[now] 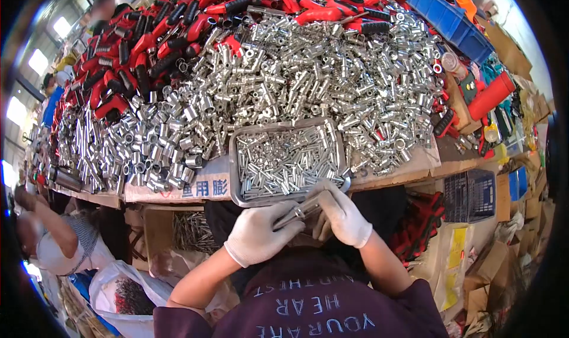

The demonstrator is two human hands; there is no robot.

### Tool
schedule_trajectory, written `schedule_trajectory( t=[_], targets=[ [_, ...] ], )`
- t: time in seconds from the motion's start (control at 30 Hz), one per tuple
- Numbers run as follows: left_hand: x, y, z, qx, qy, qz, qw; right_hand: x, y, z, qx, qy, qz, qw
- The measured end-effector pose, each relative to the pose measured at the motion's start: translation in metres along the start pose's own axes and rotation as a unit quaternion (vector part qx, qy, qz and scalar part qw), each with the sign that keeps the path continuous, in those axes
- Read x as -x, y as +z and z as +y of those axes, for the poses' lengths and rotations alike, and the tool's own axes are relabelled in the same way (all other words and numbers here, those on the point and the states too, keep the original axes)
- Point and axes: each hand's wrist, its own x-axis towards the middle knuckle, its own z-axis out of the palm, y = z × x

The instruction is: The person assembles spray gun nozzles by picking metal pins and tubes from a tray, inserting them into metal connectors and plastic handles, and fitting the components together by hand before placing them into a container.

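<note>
My left hand [261,233], in a white glove, is closed around a shiny metal part [288,219] just in front of the table edge. Beside it, my right hand [342,214], also gloved, pinches a shiny metal sleeve [309,206] that lines up with the part in my left hand. Whether the two pieces are joined I cannot tell. Right behind my hands stands a grey tray [233,171] filled with short metal pins [284,166] and smaller bits.
A large heap of metal fittings [320,71] covers the table, with red-and-black tool handles [160,38] piled behind. A blue bin [447,21] and a red cylinder [492,96] are at right. Below are a dark crate [470,195] and a white sack [106,290]. Another person [65,243] sits at left.
</note>
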Motion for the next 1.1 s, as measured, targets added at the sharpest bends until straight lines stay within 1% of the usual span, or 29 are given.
schedule_trajectory(
  t=[0.03,0.07,0.1,0.13,0.17,0.2,0.27,0.33,0.4,0.43,0.47,0.53,0.57,0.6,0.67,0.7,0.73,0.77,0.8,0.83,0.87,0.9,0.97,1.03,1.07,1.1],
  targets=[
    [0.001,-0.002,-0.001,0.001,-0.028,0.018,0.999,-0.001,-0.009,-0.01,0.097,-0.019,0.024,0.995],
    [0.002,-0.008,0.002,-0.025,-0.076,0.024,0.997,-0.007,-0.016,-0.029,0.192,-0.039,0.049,0.979],
    [0.003,-0.009,-0.005,-0.031,-0.08,0.07,0.994,-0.018,-0.022,-0.025,0.3,-0.1,0.141,0.938],
    [0.004,-0.011,-0.013,-0.037,-0.083,0.116,0.989,-0.028,-0.029,-0.022,0.39,-0.115,0.161,0.899],
    [0.002,-0.016,-0.013,-0.044,-0.107,0.137,0.984,-0.034,-0.028,-0.024,0.451,-0.086,0.136,0.878],
    [0.002,-0.018,-0.017,-0.021,-0.115,0.159,0.98,-0.039,-0.024,-0.025,0.51,-0.057,0.11,0.851],
    [0.002,-0.019,-0.024,0.018,-0.116,0.182,0.976,-0.053,-0.009,-0.019,0.541,-0.046,0.092,0.835],
    [0.002,-0.017,-0.027,0.022,-0.112,0.192,0.975,-0.059,-0.001,-0.015,0.548,-0.05,0.096,0.83],
    [0.003,-0.016,-0.028,0.026,-0.112,0.2,0.973,-0.063,0.004,-0.012,0.542,-0.045,0.073,0.836],
    [0.003,-0.016,-0.028,0.016,-0.111,0.192,0.975,-0.061,0.003,-0.014,0.537,-0.068,0.084,0.837],
    [0.003,-0.016,-0.029,0.006,-0.109,0.184,0.977,-0.062,-0.001,-0.011,0.537,-0.071,0.082,0.837],
    [0.002,-0.016,-0.03,0.012,-0.123,0.18,0.976,-0.064,-0.011,-0.001,0.506,-0.089,0.116,0.85],
    [0.001,-0.016,-0.032,0.009,-0.123,0.177,0.977,-0.061,-0.013,-0.004,0.482,-0.112,0.119,0.861],
    [0.0,-0.015,-0.032,0.006,-0.124,0.172,0.977,-0.059,-0.013,-0.008,0.483,-0.114,0.117,0.86],
    [-0.002,-0.016,-0.027,0.011,-0.126,0.173,0.977,-0.05,-0.014,-0.026,0.286,-0.092,0.136,0.944],
    [-0.004,-0.016,-0.025,0.002,-0.119,0.168,0.979,-0.045,-0.012,-0.032,0.245,-0.079,0.119,0.959],
    [-0.005,-0.015,-0.024,-0.007,-0.111,0.163,0.98,-0.042,-0.008,-0.034,0.247,-0.081,0.117,0.958],
    [-0.006,-0.013,-0.025,-0.012,-0.096,0.169,0.981,-0.039,-0.002,-0.036,0.131,-0.076,0.084,0.985],
    [-0.008,-0.012,-0.024,-0.011,-0.094,0.171,0.981,-0.037,0.004,-0.038,0.012,-0.071,0.05,0.996],
    [-0.009,-0.011,-0.024,-0.016,-0.091,0.165,0.982,-0.035,0.01,-0.042,-0.006,-0.079,0.045,0.996],
    [-0.01,-0.011,-0.024,-0.02,-0.088,0.16,0.983,-0.035,0.016,-0.043,-0.023,-0.065,0.046,0.997],
    [-0.01,-0.008,-0.028,-0.024,-0.065,0.174,0.982,-0.038,0.019,-0.041,0.001,-0.071,0.051,0.996],
    [-0.009,-0.009,-0.025,-0.02,-0.071,0.17,0.983,-0.041,0.025,-0.037,0.027,-0.078,0.054,0.995],
    [-0.008,-0.009,-0.023,-0.024,-0.074,0.164,0.983,-0.042,0.03,-0.037,0.187,-0.143,0.112,0.965],
    [-0.008,-0.009,-0.022,-0.024,-0.075,0.168,0.983,-0.042,0.032,-0.036,0.187,-0.145,0.109,0.965],
    [-0.007,-0.009,-0.021,-0.046,-0.072,0.168,0.982,-0.043,0.034,-0.035,0.238,-0.21,0.128,0.94]
  ],
)
